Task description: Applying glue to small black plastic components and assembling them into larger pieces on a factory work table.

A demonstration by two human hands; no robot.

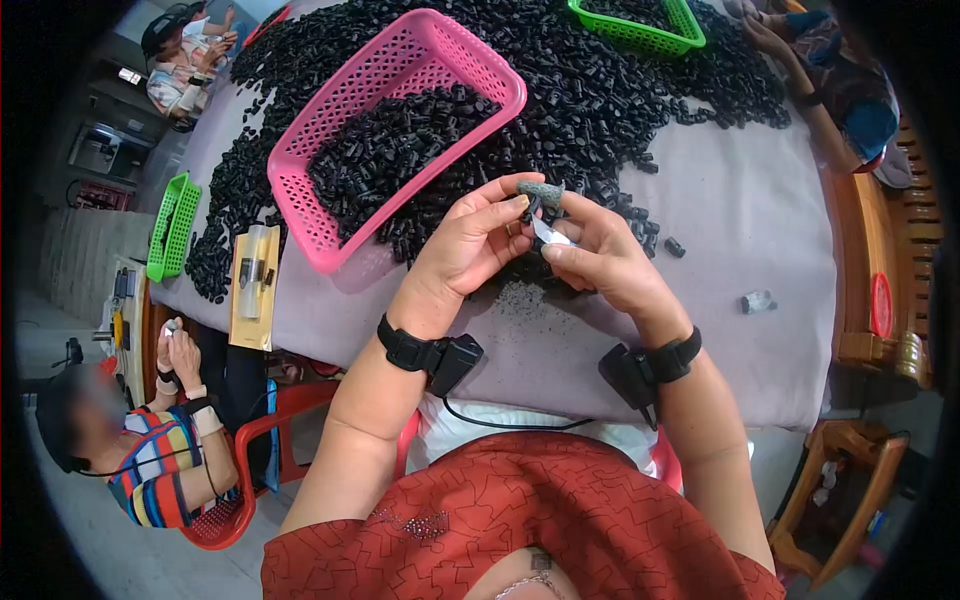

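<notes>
My forearms (pixel 372 400) angle inward; over table (pixel 715 190), my left hand (pixel 470 228), fingers curled, pinches small black piece (pixel 531 207); my right hand (pixel 606 250), thumb extended, grips blade (pixel 552 234) just beside it.

I get an evenly bright feed: soft shadows on the desk (pixel 720 210), a pale glint on the blade (pixel 546 232), edges bending toward a black rim.
</notes>
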